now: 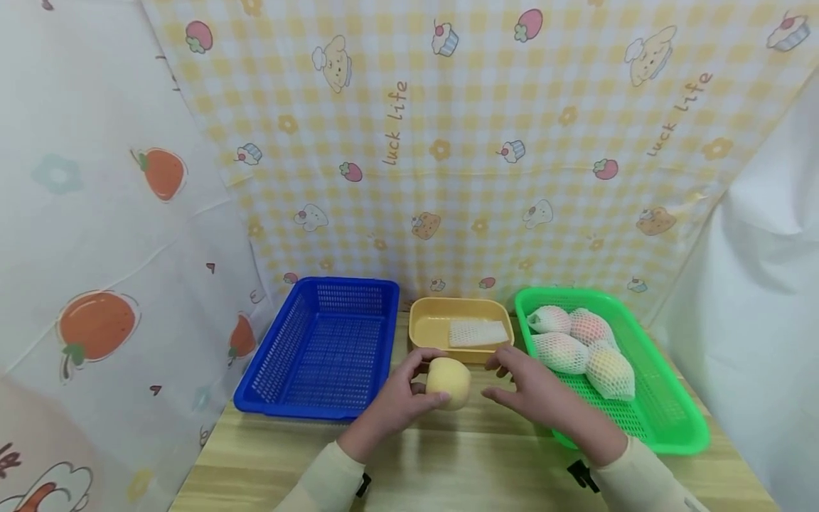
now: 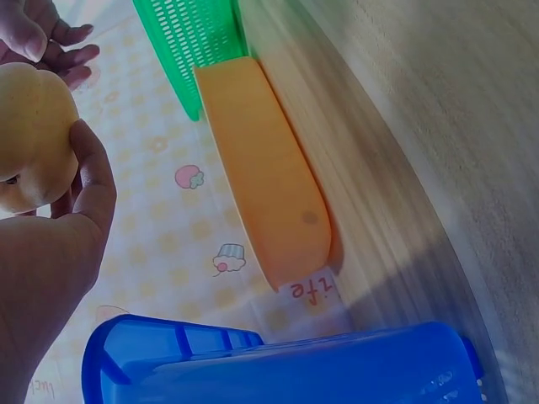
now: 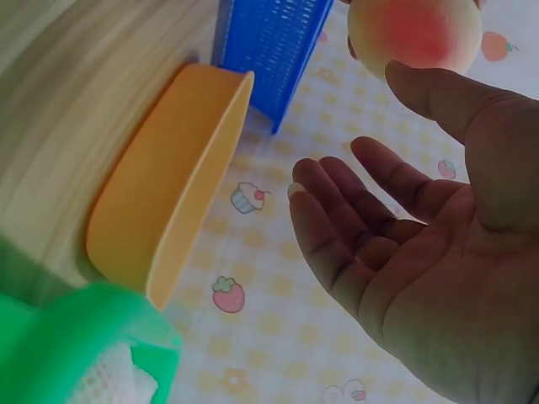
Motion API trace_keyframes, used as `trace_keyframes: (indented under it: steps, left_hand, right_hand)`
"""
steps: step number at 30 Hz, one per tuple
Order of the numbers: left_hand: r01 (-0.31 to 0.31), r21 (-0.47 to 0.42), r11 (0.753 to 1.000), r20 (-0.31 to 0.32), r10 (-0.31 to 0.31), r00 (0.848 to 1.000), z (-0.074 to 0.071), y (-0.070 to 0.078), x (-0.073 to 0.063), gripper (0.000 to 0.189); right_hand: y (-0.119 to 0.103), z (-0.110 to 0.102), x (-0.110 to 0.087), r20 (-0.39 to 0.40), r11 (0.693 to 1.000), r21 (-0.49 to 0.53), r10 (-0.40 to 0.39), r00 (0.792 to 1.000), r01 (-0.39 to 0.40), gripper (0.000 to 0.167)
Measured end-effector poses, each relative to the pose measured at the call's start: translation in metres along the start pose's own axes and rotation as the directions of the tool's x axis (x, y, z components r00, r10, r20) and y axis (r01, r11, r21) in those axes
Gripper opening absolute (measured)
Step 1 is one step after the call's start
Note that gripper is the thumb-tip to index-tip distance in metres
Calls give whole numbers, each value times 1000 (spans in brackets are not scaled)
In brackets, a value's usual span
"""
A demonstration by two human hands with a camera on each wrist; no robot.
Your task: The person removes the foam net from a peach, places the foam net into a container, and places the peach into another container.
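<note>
Our left hand (image 1: 406, 393) grips the peach (image 1: 451, 382); our right hand (image 1: 526, 385), just beside, spreads empty; the peach seems light, bruisable, best cupped round its sides.

Long, pale cream sleeves (image 1: 328, 478), with a small black fitting (image 1: 584, 476) beside the end of each

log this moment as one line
left hand: holds bare peach | right hand: holds nothing, near peach | yellow tray: white foam netting | green basket: four netted fruits
</note>
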State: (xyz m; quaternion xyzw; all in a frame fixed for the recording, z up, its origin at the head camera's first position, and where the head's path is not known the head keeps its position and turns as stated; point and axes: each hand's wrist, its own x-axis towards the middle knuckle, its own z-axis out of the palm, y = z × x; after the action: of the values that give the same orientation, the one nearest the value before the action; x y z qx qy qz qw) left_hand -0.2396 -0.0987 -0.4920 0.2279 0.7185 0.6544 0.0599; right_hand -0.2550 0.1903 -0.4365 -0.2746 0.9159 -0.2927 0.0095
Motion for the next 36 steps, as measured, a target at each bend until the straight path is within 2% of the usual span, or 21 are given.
trace_keyframes:
  steps: [9, 15, 20, 25, 31, 36]
  left_hand:
    - [-1, -9, 1000, -3, 1, 1000, 2, 3, -2, 64]
    - [-7, -14, 1000, -6, 7, 1000, 2, 1, -1, 63]
    - [-19, -15, 1000, 2, 19, 1000, 1, 2, 0, 64]
    - [-29, -16, 999, -6, 28, 1000, -3, 3, -3, 64]
    - [-27, -19, 999, -3, 27, 1000, -2, 9, -1, 66]
    - [-8, 21, 1000, -24, 8, 1000, -3, 25, 1, 66]
  right_hand:
    - [5, 23, -8, -46, 995, 88, -35, 998, 39, 34]
    - [8, 31, -9, -56, 989, 141, -45, 997, 53, 35]
    - [11, 34, -10, -44, 986, 163, -30, 999, 37, 35]
    - [10, 39, -6, 3, 981, 193, -24, 1000, 23, 33]
    - [11, 39, -6, 2, 986, 160, -50, 999, 49, 33]
    - [12, 35, -8, 19, 988, 150, -45, 999, 41, 32]
